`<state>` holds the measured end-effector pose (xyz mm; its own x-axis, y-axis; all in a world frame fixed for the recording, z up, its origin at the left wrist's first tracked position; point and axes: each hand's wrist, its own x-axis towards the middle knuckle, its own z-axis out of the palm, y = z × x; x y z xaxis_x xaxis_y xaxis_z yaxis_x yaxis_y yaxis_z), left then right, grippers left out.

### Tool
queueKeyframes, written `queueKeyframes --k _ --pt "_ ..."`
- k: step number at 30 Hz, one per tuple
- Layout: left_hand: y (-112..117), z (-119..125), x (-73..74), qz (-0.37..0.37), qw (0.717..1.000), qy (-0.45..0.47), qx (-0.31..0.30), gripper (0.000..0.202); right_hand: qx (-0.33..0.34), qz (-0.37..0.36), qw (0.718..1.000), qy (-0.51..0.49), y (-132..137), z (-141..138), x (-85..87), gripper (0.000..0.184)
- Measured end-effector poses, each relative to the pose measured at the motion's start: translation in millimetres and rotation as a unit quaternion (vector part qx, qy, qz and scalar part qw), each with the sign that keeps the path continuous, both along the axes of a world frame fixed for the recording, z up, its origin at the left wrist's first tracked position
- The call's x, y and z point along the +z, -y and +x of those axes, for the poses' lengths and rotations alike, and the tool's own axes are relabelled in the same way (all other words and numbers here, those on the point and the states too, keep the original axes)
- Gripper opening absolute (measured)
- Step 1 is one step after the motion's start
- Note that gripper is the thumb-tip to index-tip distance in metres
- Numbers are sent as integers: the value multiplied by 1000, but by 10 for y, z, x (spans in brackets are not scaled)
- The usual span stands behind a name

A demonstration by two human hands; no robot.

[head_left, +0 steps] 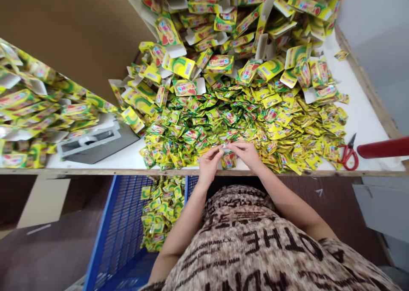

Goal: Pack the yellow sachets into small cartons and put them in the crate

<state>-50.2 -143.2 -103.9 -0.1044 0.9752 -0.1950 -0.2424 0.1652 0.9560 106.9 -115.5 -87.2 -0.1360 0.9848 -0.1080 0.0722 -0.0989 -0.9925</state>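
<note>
My left hand (208, 163) and my right hand (246, 154) meet at the near edge of a white table (361, 112). Both are curled, pinching a small white piece (224, 148) between their fingertips, too small to name. A small yellow-green sachet (228, 159) lies just under the hands. A wide heap of the same sachets (243, 125) spreads across the table right behind my fingers. Farther back lies a pile of open yellow-green cartons (223, 39).
Red-handled scissors (349, 154) lie at the table's right front, beside a red bar (383, 147). A grey tray-like device (96, 142) sits at the left. A blue mesh crate (118, 227) under the table holds several sachets. More cartons (35, 108) are heaped at far left.
</note>
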Motion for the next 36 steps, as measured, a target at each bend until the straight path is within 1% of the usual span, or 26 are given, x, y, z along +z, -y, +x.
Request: queueKeyframes --k 2,5,8,10,12,14,16,18,20,22,23,25,27,29,31,33,36 --pt "-27 9 -19 15 999 -39 13 29 0 -33 999 -34 -35 8 11 26" --pt "-80 14 -10 25 999 -43 22 23 2 -73 995 -74 -57 17 10 26" --pt "-130 -4 19 45 997 -56 -8 20 4 -83 993 -79 -52 17 -26 24" --pt "-151 -30 23 58 994 -86 -33 20 1 -59 997 -54 -40 13 -65 22" --pt "-160 -59 4 56 992 -104 -40 22 -5 -14 1000 -18 -30 11 -104 21" --pt "-165 -81 -27 36 995 -91 -34 25 1 26 1000 12 -30 11 -129 22" --pt "-175 -92 -57 13 998 -54 -31 26 15 41 999 26 -44 9 -134 23" --pt "-192 -97 -71 -3 999 -18 -41 30 20 24 999 23 -66 -1 -122 24" --pt "-217 -101 -68 -13 998 -2 -55 33 16 -20 1000 7 -86 -23 -103 28" --pt "-240 -109 -55 -8 998 -17 -57 29 14 -57 998 -11 -94 -50 -88 30" --pt "-247 -116 -47 2 998 -35 -56 25 12 -59 998 -14 -91 -60 -85 29" --pt "-249 -132 -32 34 995 -79 -58 20 1 -20 1000 3 -72 -65 -87 24" --pt "-233 -154 -25 74 988 -118 -66 18 -12 53 997 47 -31 -46 -99 21" --pt "-207 -177 -31 117 979 -152 -75 16 -16 122 988 90 28 -16 -121 20" --pt "-178 -198 -57 158 968 -179 -83 17 -8 174 978 118 97 -3 -153 19" --pt "-150 -209 -101 182 959 -195 -96 19 0 210 967 141 163 -26 -184 19" --pt "-114 -207 -170 182 959 -186 -111 23 13 230 954 193 237 -80 -185 23"
